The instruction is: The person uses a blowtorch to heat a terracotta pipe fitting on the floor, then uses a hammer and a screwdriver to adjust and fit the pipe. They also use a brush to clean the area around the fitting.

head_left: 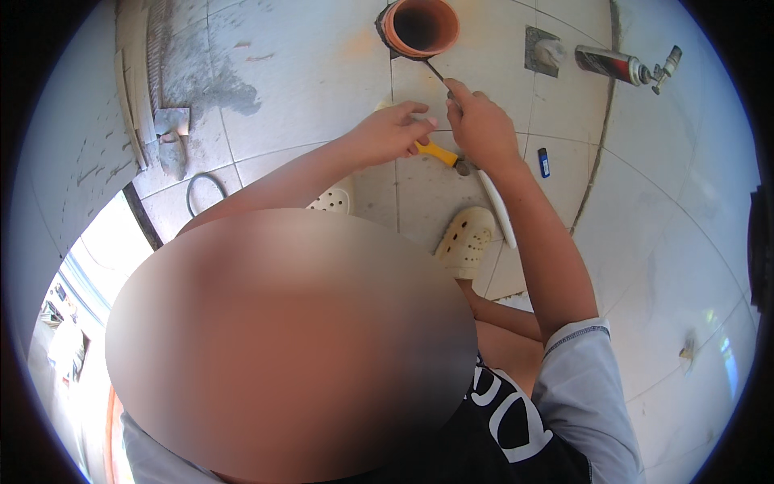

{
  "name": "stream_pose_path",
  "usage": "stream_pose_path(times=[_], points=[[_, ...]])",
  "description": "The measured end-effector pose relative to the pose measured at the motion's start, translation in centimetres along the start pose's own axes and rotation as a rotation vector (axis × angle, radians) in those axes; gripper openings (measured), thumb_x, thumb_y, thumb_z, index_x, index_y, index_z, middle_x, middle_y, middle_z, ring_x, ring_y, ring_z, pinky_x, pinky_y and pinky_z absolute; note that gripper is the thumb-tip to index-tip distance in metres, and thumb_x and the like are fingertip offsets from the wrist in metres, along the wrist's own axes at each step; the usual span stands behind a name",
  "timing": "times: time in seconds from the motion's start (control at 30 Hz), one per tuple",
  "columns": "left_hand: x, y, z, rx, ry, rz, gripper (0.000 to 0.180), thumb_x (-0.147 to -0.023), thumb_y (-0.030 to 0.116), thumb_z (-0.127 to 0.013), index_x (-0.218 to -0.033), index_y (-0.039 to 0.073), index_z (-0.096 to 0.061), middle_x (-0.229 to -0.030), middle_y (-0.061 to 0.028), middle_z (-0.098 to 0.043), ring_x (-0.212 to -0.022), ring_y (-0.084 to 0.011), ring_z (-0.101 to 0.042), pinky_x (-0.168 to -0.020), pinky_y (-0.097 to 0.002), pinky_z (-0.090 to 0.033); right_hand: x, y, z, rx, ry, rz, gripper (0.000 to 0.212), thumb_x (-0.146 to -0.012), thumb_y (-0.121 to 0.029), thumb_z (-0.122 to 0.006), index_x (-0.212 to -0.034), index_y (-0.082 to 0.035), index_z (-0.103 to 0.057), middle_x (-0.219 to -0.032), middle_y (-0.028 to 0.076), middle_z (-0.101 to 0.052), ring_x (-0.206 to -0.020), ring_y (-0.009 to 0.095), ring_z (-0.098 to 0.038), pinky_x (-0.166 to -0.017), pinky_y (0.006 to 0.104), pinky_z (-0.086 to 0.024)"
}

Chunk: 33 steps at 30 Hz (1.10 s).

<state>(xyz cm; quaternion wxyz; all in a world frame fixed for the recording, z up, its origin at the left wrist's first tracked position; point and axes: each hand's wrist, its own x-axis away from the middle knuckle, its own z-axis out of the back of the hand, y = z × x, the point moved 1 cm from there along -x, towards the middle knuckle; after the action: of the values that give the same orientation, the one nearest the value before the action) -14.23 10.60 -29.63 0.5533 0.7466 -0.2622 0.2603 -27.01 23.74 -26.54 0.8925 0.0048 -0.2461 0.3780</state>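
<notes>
An orange pipe (421, 26) stands open-mouthed in the tiled floor, with dark material around its base. In my right hand (484, 125), a thin dark metal tool (435, 73) is gripped, its tip at the pipe's near lower edge. The tool's handle is hidden by my fingers, so its exact kind does not show. My left hand (395, 133) hovers to the left with fingers apart, holding nothing visible. Just by its fingertips lies a yellow-handled tool (438, 154) with a dark metal end, partly covered by the hand.
A gas torch canister (609, 64) lies at far right. Near it is a square floor hole (542, 52) with a grey lump. A blue lighter (543, 163) and a white strip (496, 208) lie on the right. A trowel-like tool (171, 145) and black loop (190, 194) are left.
</notes>
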Motion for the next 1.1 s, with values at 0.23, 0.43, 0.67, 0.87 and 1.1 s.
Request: stream_pose_path(times=[0.23, 0.43, 0.67, 0.87, 1.1], points=[[0.2, 0.2, 0.4, -0.066, -0.023, -0.033, 0.059, -0.101, 0.044, -0.052, -0.137, -0.003, -0.051, -0.106, -0.0134, -0.069, -0.085, -0.0157, -0.064, -0.078, -0.0290, -0.053, 0.0, -0.2, 1.2, -0.083, -0.042, 0.013, 0.038, -0.099, -0.025, -0.056, -0.136, -0.015, -0.056, -0.100, 0.020, -0.069, -0.090, 0.039, -0.067, -0.080, 0.0471, -0.053], [0.5, -1.4, 2.8, -0.078, -0.036, 0.048, 0.040, -0.102, 0.036, -0.052, -0.112, -0.001, -0.061, -0.099, -0.0095, -0.069, -0.071, -0.0125, -0.060, -0.066, -0.0280, -0.049, 2.6, 3.5, 2.1, -0.287, -0.080, -0.040, 0.039, -0.099, -0.028, -0.058, -0.133, -0.010, -0.057, -0.108, 0.020, -0.069, -0.098, 0.039, -0.066, -0.087, 0.0448, -0.052], [0.1, -1.2, 4.2, -0.385, 0.341, -0.343, 0.026, -0.096, 0.023, -0.063, -0.112, 0.002, -0.063, -0.095, -0.0065, -0.069, -0.075, -0.0136, -0.063, -0.070, -0.0285, -0.052, 3.8, 8.2, -0.2, -0.230, 0.451, -0.151, 0.040, -0.094, -0.029, -0.066, -0.127, -0.006, -0.060, -0.121, 0.016, -0.065, -0.111, 0.033, -0.062, -0.091, 0.0432, -0.051], [-1.3, 1.5, 8.0, -0.391, 0.508, -0.317, 0.031, -0.097, 0.028, -0.063, -0.115, 0.003, -0.063, -0.098, -0.0080, -0.070, -0.079, -0.0162, -0.066, -0.074, -0.0310, -0.053, -2.9, 3.1, 0.2, -0.258, 0.640, 0.234, 0.052, -0.086, -0.033, -0.075, -0.127, -0.004, -0.060, -0.125, 0.018, -0.062, -0.118, 0.036, -0.057, -0.101, 0.0442, -0.046], [-0.7, 0.3, 8.4, -0.294, 0.585, -0.311, 0.037, -0.098, 0.032, -0.060, -0.123, 0.004, -0.060, -0.104, -0.0140, -0.071, -0.088, -0.0236, -0.069, -0.079, -0.0361, -0.054, -11.7, -3.4, -0.3, -0.024, 0.644, 0.430, 0.066, -0.089, -0.054, -0.063, -0.141, -0.014, -0.053, -0.147, 0.022, -0.045, -0.137, 0.041, -0.041, -0.113, 0.0606, -0.029]])
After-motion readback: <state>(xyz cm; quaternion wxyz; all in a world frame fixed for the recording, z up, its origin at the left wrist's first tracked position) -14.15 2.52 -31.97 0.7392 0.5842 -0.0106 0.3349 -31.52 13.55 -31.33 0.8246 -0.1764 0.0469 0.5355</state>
